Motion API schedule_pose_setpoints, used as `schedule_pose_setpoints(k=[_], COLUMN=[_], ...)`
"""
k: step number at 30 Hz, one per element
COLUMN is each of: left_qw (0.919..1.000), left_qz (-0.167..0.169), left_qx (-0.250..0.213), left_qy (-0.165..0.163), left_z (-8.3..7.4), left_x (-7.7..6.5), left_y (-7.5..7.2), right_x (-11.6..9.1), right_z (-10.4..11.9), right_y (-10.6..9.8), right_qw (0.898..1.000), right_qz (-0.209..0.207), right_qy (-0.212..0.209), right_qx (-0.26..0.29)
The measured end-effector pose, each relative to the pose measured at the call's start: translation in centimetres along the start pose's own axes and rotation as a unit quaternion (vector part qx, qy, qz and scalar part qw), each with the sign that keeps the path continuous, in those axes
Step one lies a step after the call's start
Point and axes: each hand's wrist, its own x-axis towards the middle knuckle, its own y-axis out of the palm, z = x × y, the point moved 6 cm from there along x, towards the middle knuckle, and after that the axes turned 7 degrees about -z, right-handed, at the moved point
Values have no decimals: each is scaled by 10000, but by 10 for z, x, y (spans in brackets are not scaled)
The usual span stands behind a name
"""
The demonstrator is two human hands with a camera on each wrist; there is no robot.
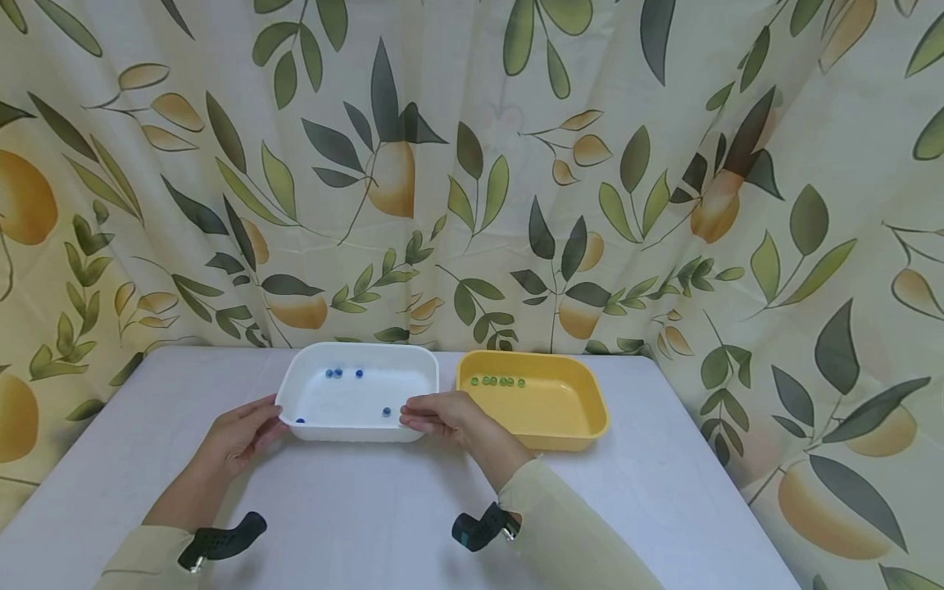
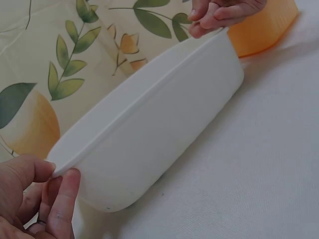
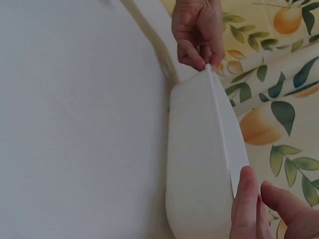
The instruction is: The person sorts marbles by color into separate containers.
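Note:
A white tray (image 1: pixel 347 433) stands on the table, with several blue marbles (image 1: pixel 359 374) scattered on its floor. My left hand (image 1: pixel 238 434) pinches the rim at the near left corner, thumb on top and fingers beneath. Over the near right corner is my right hand (image 1: pixel 446 416), its fingertips inside the rim and close to one blue marble (image 1: pixel 387 411). The right wrist view shows the thumb (image 3: pixel 279 199) and forefinger standing slightly apart, with nothing visible between them. Beside the white tray, a yellow tray (image 1: pixel 568 410) has several green marbles (image 1: pixel 503 382) in a row.
A white cloth covers the table (image 1: pixel 354 516). Behind it hangs a curtain (image 1: pixel 472 229) printed with fruit and leaves, close to the trays' far sides. The right forearm (image 1: pixel 568 524) passes in front of the yellow tray's near left corner. Black straps circle both wrists.

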Motion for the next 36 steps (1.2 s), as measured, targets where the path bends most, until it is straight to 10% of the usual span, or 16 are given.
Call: schedule_pose_setpoints(k=[36], left_qw=[10000], left_qz=[50], left_qx=[42], left_qy=[-66], left_z=[0], left_x=[1], left_y=[0], right_x=[-1], right_z=[0], right_y=[0], right_qw=[9998], right_qz=[93], right_qy=[16], right_qx=[178])
